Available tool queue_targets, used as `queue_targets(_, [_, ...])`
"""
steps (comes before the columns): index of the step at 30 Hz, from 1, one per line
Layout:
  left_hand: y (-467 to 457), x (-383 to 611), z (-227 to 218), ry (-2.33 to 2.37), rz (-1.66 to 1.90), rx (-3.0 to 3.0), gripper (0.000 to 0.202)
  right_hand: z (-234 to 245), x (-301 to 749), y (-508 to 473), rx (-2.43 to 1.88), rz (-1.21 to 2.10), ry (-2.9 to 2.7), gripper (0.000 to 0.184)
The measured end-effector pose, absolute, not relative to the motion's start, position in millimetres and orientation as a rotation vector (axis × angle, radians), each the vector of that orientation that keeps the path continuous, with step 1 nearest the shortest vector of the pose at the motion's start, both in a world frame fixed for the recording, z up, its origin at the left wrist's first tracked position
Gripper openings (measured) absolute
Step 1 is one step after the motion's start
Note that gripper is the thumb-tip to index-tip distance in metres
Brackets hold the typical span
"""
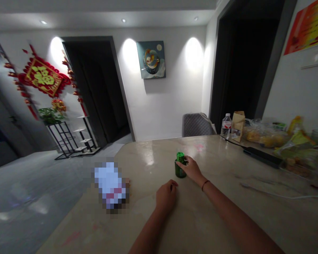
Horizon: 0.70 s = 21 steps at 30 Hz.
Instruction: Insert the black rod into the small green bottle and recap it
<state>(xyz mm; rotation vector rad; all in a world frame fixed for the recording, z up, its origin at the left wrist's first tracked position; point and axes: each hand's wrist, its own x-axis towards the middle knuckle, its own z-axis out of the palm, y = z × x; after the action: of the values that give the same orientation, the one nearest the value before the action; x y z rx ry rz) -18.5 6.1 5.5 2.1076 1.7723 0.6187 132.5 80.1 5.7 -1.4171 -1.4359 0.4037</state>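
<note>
Dark green, squat cylindrical bottle (180, 171) with a bright green cap (180, 155) stands upright on the pale, glossy, marble-patterned counter (201, 225), out in front of the person seated across from me. The right hand (193, 170), a thin dark-red bracelet (206, 185) at its wrist, pinches the bottle's upper part, thumb on the near side and fingers by the cap. The left hand (166, 195) lies loosely curled on the counter just nearer the person; I can't tell whether anything sits under its fingers. Well off to the left is a pale rectangular object (110, 183), too pixelated to make out. Toward the far right corner stand a clear plastic water bottle (226, 127) and a brown paper bag (237, 127), and nearer lies a long black box (262, 157) with a cable. Past the far edge, I see a grey quilted chair (196, 125).
</note>
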Motion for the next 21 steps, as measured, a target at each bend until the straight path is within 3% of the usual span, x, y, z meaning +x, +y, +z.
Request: queue_targets(21, [5, -18, 8, 1.729, 0.674, 2.062, 0.026, 7, 147, 9, -1.265, 0.552, -1.534, 0.036])
